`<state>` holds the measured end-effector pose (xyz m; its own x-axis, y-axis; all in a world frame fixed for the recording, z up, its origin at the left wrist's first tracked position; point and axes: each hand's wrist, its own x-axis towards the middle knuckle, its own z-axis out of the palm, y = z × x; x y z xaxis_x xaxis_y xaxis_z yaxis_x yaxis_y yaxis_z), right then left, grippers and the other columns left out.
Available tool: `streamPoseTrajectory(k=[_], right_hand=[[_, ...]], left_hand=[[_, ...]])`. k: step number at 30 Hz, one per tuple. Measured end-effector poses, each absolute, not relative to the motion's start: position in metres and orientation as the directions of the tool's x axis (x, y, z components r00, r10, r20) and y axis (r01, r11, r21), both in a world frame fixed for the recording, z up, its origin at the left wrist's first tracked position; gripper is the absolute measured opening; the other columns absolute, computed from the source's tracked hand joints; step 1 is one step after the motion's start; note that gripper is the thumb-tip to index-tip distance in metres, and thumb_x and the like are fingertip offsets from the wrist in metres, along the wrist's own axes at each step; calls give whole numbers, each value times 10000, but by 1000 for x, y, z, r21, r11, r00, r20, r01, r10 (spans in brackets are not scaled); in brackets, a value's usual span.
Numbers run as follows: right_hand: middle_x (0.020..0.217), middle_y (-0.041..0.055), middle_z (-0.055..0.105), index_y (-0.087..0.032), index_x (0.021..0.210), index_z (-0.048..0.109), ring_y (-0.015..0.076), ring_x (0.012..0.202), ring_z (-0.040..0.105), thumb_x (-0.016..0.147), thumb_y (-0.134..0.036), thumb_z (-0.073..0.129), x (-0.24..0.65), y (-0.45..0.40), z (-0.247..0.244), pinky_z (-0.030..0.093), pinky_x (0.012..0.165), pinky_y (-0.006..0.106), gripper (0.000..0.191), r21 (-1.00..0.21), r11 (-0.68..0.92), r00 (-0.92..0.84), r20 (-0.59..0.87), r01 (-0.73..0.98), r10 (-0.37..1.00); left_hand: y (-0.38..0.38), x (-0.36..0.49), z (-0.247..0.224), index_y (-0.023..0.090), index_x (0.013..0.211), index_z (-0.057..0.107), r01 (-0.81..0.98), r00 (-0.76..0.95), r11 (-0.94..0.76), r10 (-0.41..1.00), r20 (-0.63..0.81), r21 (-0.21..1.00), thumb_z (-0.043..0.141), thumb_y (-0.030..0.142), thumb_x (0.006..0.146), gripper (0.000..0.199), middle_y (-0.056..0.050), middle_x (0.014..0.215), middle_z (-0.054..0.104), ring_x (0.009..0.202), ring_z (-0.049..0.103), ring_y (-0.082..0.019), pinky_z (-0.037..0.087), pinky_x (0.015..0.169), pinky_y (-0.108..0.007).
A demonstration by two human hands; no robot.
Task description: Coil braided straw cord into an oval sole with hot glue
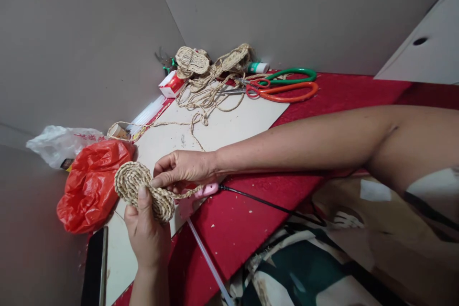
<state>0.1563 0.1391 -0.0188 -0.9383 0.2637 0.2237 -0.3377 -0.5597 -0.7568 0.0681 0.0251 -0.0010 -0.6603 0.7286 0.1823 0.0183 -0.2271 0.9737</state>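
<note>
A woven straw sole (132, 177), an oval coil of braided cord, is held up over the table. My left hand (147, 224) grips its near side, with the thumb on top and the fingers behind, mostly hidden. At the sole's upper right edge, my right hand (179, 169) pinches the braid with thumb and forefinger. A loose length of braided straw cord (188, 194) runs from the sole below my right hand. Just beyond it lies a pink glue gun (208, 191), partly covered, with a clear glue stick (210, 263) sticking out toward me.
Large scissors with orange and green handles (292, 92) lie at the back beside a heap of straw cord (211, 93) and woven pieces (193, 60). A red plastic bag (95, 186) stands left. The glue gun's black cable (263, 203) crosses the red cloth (229, 229).
</note>
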Motion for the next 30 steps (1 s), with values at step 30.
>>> streamPoseTrajectory(k=[30], right_hand=[[554, -34, 582, -105, 707, 611, 51, 496, 527, 693, -322, 731, 164, 154, 3, 438, 517, 186, 248, -943, -64, -830, 254, -327, 496]], left_hand=[[31, 29, 12, 164, 853, 711, 57, -587, -329, 753, 298, 943, 735, 409, 724, 278, -41, 809, 678, 680, 600, -117, 465, 617, -207]])
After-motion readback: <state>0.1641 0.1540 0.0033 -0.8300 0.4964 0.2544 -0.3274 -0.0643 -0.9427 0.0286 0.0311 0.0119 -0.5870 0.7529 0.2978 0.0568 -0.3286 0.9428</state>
